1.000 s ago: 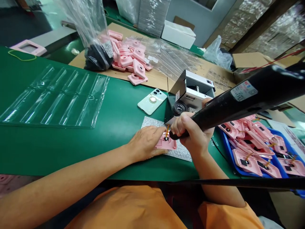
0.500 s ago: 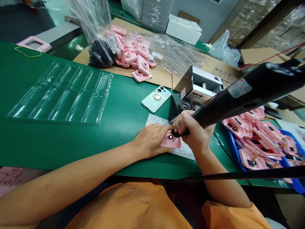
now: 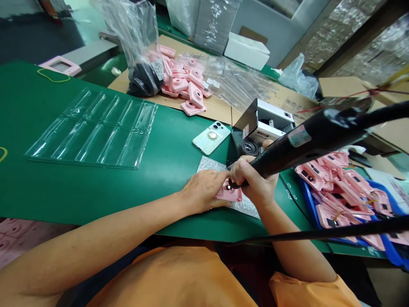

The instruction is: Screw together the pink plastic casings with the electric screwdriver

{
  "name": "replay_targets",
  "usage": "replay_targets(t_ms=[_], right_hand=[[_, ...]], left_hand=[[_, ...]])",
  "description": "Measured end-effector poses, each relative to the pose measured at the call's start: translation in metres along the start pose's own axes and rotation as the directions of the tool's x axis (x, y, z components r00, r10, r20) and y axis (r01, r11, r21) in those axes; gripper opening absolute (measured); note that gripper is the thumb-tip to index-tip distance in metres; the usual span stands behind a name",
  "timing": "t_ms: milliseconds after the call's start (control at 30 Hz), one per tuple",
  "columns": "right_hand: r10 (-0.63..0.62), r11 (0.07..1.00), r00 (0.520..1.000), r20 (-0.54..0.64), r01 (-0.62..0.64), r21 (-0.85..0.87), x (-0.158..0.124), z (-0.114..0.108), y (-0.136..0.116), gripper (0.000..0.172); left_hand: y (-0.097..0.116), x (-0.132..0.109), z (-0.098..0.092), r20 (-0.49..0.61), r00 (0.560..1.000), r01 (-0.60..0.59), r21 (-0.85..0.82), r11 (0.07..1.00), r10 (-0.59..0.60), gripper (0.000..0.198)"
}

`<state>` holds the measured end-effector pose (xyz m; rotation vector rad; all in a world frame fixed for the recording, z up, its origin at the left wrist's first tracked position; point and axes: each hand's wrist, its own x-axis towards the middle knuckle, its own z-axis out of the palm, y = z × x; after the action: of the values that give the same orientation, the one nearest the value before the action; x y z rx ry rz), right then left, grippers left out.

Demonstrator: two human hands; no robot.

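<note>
At the far left, a green mat (image 3: 79, 192) covers the bench, with a yellow rubber band (image 3: 53, 76) near its far edge and a pink frame (image 3: 60, 66) just beyond it. A clear plastic tray (image 3: 92, 130) with long, narrow pockets lies flat on the mat. Past it, a clear bag (image 3: 140, 47) holding something black stands on brown cardboard (image 3: 217, 106), beside a heap of pink casings (image 3: 182, 81) and loose clear plastic.

A pale green phone (image 3: 211, 137) with a ring on its back lies on the mat. Nearer the person, a pink casing (image 3: 228, 194) lies on a silvery bubble sheet (image 3: 246, 207). The left hand (image 3: 203, 192) rests over the casing's left side, its fingers together and flat, pressing down. The right hand (image 3: 252, 179) curls tightly around a black tool (image 3: 306, 143), its tip down at the casing's middle. The hand and tool hide part of the casing.

Behind the hands sit a black lens (image 3: 249, 147) and a silver machine (image 3: 271, 121), with a white box (image 3: 246, 51) farther back. The tool's thick body slants up to the right, crossing in front of the machine. At the right, a blue tray (image 3: 308, 204) brims with pink casings, partly crossed by a black cord (image 3: 319, 232). Orange sleeves (image 3: 169, 277) fill the bottom edge.
</note>
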<state>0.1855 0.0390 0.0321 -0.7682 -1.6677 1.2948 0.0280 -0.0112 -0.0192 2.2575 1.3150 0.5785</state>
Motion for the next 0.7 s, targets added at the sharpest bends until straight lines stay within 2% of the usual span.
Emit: replay_targets(t_ms=[100, 167, 267, 333, 367, 433, 467, 500, 533, 600, 633, 700], right_hand=[[-0.004, 0.990, 0.999, -0.052, 0.011, 0.140, 0.006, 0.001, -0.005, 0.058], [-0.049, 0.987, 0.991, -0.123, 0.067, 0.149, 0.009, -0.005, -0.013, 0.057], [-0.135, 0.991, 0.967, -0.217, 0.133, -0.024, 0.005, -0.029, -0.028, 0.048], [-0.148, 0.957, 0.957, -0.251, 0.074, -0.281, -0.006, -0.050, -0.037, 0.033], [-0.137, 0.902, 0.954, -0.267, 0.008, -0.432, -0.014, -0.060, -0.040, 0.031], [-0.062, 0.709, 0.960, -0.275, -0.151, -0.689, -0.033, -0.075, -0.039, 0.036], [0.010, 0.617, 0.968, -0.252, -0.204, -0.760, -0.042, -0.078, -0.035, 0.037], [0.092, 0.586, 0.975, -0.202, -0.217, -0.781, -0.050, -0.078, -0.029, 0.039], [0.163, 0.611, 0.978, -0.128, -0.202, -0.766, -0.057, -0.076, -0.021, 0.042], [0.221, 0.743, 0.974, 0.049, -0.136, -0.655, -0.068, -0.065, -0.006, 0.042], [0.208, 0.804, 0.971, 0.122, -0.099, -0.586, -0.072, -0.060, -0.001, 0.037], [0.164, 0.868, 0.966, 0.201, -0.045, -0.494, -0.078, -0.055, 0.004, 0.029]], left_hand=[[-0.001, -0.002, 0.002, -0.005, 1.000, 0.014, 0.015, 1.000, -0.014, 0.064], [-0.003, -0.004, 0.005, -0.023, 1.000, 0.006, 0.019, 1.000, -0.005, 0.069], [-0.006, -0.007, 0.009, -0.080, 0.997, -0.013, 0.017, 1.000, 0.014, 0.076], [-0.008, -0.009, 0.011, -0.108, 0.994, -0.015, 0.013, 1.000, 0.016, 0.078], [-0.009, -0.010, 0.011, -0.114, 0.993, -0.019, 0.010, 1.000, 0.020, 0.079], [-0.009, -0.011, 0.012, -0.120, 0.992, -0.044, -0.002, 0.999, 0.044, 0.080], [-0.009, -0.012, 0.013, -0.122, 0.990, -0.069, -0.011, 0.998, 0.068, 0.081], [-0.009, -0.013, 0.013, -0.124, 0.987, -0.101, -0.023, 0.995, 0.098, 0.082], [-0.009, -0.013, 0.014, -0.126, 0.983, -0.139, -0.037, 0.990, 0.133, 0.082], [-0.008, -0.014, 0.015, -0.129, 0.968, -0.223, -0.061, 0.973, 0.214, 0.080], [-0.007, -0.015, 0.015, -0.130, 0.959, -0.263, -0.069, 0.962, 0.253, 0.078], [-0.006, -0.017, 0.015, -0.146, 0.939, -0.324, -0.068, 0.944, 0.311, 0.076]])
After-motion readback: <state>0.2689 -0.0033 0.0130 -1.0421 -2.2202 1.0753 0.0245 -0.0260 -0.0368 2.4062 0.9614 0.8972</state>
